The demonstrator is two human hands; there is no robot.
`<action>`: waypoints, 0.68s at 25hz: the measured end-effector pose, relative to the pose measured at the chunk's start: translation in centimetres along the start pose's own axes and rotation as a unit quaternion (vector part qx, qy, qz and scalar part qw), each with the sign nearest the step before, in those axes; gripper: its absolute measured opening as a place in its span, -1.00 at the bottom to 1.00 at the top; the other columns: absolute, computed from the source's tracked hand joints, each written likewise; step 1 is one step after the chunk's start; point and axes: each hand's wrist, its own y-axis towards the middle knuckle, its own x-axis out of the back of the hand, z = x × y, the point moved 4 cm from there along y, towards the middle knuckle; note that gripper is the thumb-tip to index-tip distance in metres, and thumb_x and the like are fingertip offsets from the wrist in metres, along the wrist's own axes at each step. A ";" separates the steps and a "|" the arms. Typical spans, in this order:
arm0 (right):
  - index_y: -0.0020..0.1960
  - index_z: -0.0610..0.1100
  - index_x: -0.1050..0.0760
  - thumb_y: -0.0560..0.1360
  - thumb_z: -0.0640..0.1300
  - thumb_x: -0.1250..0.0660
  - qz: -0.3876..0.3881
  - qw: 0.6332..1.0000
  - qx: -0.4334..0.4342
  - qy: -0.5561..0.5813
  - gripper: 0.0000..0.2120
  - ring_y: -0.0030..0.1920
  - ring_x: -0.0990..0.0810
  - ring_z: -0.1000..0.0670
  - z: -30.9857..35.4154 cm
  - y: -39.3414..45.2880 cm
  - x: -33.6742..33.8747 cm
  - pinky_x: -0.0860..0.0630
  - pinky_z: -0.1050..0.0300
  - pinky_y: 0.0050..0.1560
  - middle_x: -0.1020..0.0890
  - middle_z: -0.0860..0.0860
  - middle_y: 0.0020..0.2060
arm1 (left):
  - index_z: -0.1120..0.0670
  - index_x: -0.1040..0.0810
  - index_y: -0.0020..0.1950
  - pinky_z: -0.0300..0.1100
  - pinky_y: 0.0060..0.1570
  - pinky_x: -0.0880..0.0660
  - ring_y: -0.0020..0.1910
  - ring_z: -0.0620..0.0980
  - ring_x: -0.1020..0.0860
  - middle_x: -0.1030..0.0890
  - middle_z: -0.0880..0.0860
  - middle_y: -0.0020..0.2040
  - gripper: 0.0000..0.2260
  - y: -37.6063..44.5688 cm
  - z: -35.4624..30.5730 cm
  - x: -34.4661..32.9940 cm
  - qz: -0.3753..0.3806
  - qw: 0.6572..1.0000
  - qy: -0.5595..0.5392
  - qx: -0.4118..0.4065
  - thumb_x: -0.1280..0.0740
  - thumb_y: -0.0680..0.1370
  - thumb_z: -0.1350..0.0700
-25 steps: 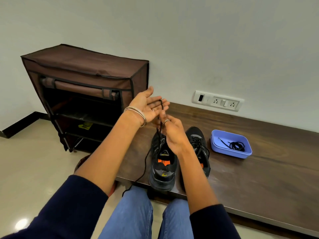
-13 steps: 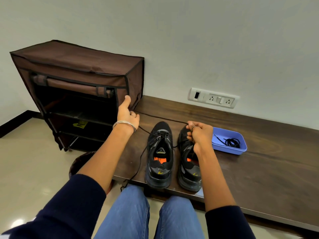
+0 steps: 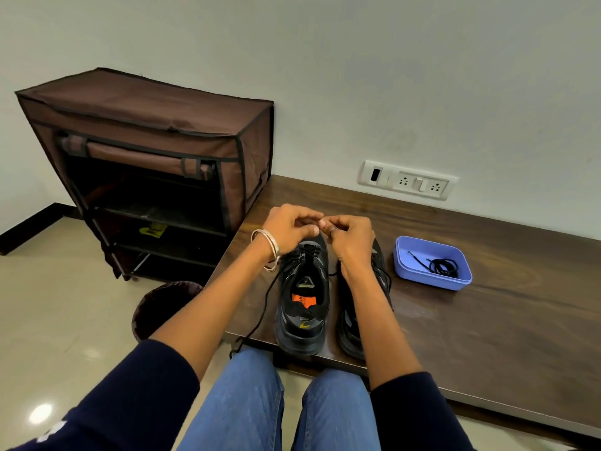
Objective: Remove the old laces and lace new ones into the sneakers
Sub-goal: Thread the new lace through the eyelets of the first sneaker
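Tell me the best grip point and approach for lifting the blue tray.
Pinch the blue tray by its near long wall, coming from above on the person's side, one finger inside, the thumb outside. The rim is open and upright, and that side is free of the black lace coiled toward the far right corner. The right sneaker stands clear to its left.

Head view looks forward and down, close over the table (image 3: pixel 487 320).

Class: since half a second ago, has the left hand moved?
Yes. The left hand left the brown shoe rack's corner and moved right, meeting the right hand above the sneakers.
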 end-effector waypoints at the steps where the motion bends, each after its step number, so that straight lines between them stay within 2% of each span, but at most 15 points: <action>1: -0.16 -0.09 -0.70 0.45 -0.22 -0.46 0.012 1.000 -0.012 0.016 -0.93 -0.19 -0.66 0.05 -0.1 0.2 -0.1 -0.61 0.12 -0.06 -0.71 -0.01 -0.27 | 0.07 -0.65 0.14 -0.36 0.01 -0.51 -0.12 -0.17 -0.62 -0.68 0.00 -0.10 -0.77 0.0 -0.2 0.0 -0.027 1.000 0.015 0.003 -0.43 0.49 0.21; 3: -0.15 -0.10 -0.67 0.45 -0.29 -0.45 0.016 0.997 -0.053 0.061 -0.88 -0.23 -0.64 0.02 -0.8 0.3 -0.2 -0.63 0.06 -0.08 -0.70 -0.07 -0.27 | 0.14 -0.68 0.03 -0.35 -0.22 -0.56 -0.31 -0.14 -0.62 -0.67 0.05 -0.23 -0.86 -0.2 0.1 -0.1 -0.075 0.996 -0.031 0.044 -0.42 0.49 0.24; 5: -0.09 -0.16 -0.63 0.44 -0.35 -0.43 -0.003 0.995 -0.092 0.044 -0.88 -0.19 -0.64 0.00 -2.3 0.0 0.0 -0.62 0.07 -0.04 -0.68 -0.07 -0.26 | 0.17 -0.68 -0.10 -0.33 -0.38 -0.54 -0.41 -0.11 -0.58 -0.64 0.08 -0.29 -0.94 -0.4 1.0 -0.7 -0.100 0.989 -0.033 0.101 -0.41 0.49 0.25; 7: 0.04 -0.23 -0.60 0.41 -0.27 -0.50 0.048 0.989 -0.122 -0.074 -0.78 -0.07 -0.63 -0.03 -4.0 -0.6 -0.2 -0.58 0.06 0.05 -0.65 -0.05 -0.15 | 0.12 -0.69 -0.17 -0.26 -0.26 -0.54 -0.32 -0.08 -0.58 -0.65 0.05 -0.26 -0.94 -0.7 2.2 -1.6 -0.088 0.986 0.045 0.133 -0.41 0.48 0.19; 9: 0.17 -0.22 -0.56 0.35 -0.13 -0.56 0.149 0.957 -0.130 -0.211 -0.56 0.08 -0.58 -0.08 -5.6 -1.6 -1.2 -0.53 -0.02 0.14 -0.62 -0.07 0.01 | 0.09 -0.69 -0.19 -0.21 -0.12 -0.52 -0.20 -0.05 -0.59 -0.66 0.05 -0.22 -0.93 -1.3 2.9 -2.9 -0.056 0.980 0.108 0.157 -0.41 0.46 0.16; 10: 0.19 -0.21 -0.55 0.36 -0.10 -0.55 0.171 0.945 -0.117 -0.254 -0.55 0.11 -0.57 -0.11 -6.1 -2.1 -1.7 -0.53 -0.04 0.13 -0.61 -0.09 0.06 | 0.09 -0.68 -0.23 -0.18 -0.10 -0.53 -0.18 -0.01 -0.59 -0.65 0.06 -0.23 -0.90 -1.5 3.3 -3.6 -0.046 0.975 0.127 0.175 -0.40 0.46 0.17; 12: 0.20 -0.16 -0.56 0.42 -0.13 -0.45 0.146 0.941 -0.075 -0.297 -0.64 0.12 -0.58 -0.16 -6.5 -2.9 -2.2 -0.53 0.01 0.03 -0.63 -0.12 0.07 | 0.09 -0.61 -0.38 -0.10 -0.11 -0.55 -0.19 0.07 -0.60 -0.60 0.08 -0.32 -0.80 -1.7 3.5 -4.7 -0.055 0.963 0.157 0.211 -0.36 0.46 0.19; 14: 0.22 -0.10 -0.57 0.48 -0.14 -0.35 0.104 0.941 -0.048 -0.318 -0.68 0.11 -0.58 -0.18 -6.7 -3.3 -2.2 -0.50 0.04 -0.01 -0.63 -0.13 0.07 | 0.08 -0.46 -0.51 -0.09 -0.24 -0.52 -0.20 0.12 -0.61 -0.52 0.07 -0.40 -0.69 -1.6 3.6 -5.4 -0.073 0.954 0.171 0.233 -0.34 0.45 0.20; 17: 0.18 -0.10 -0.60 0.50 -0.14 -0.29 0.090 0.944 -0.044 -0.314 -0.73 0.07 -0.59 -0.19 -7.0 -3.4 -2.1 -0.49 0.02 -0.02 -0.63 -0.14 0.03 | 0.09 -0.40 -0.53 -0.12 -0.35 -0.43 -0.26 0.14 -0.58 -0.47 0.07 -0.43 -0.65 -1.5 4.0 -6.5 -0.074 0.947 0.176 0.258 -0.31 0.46 0.19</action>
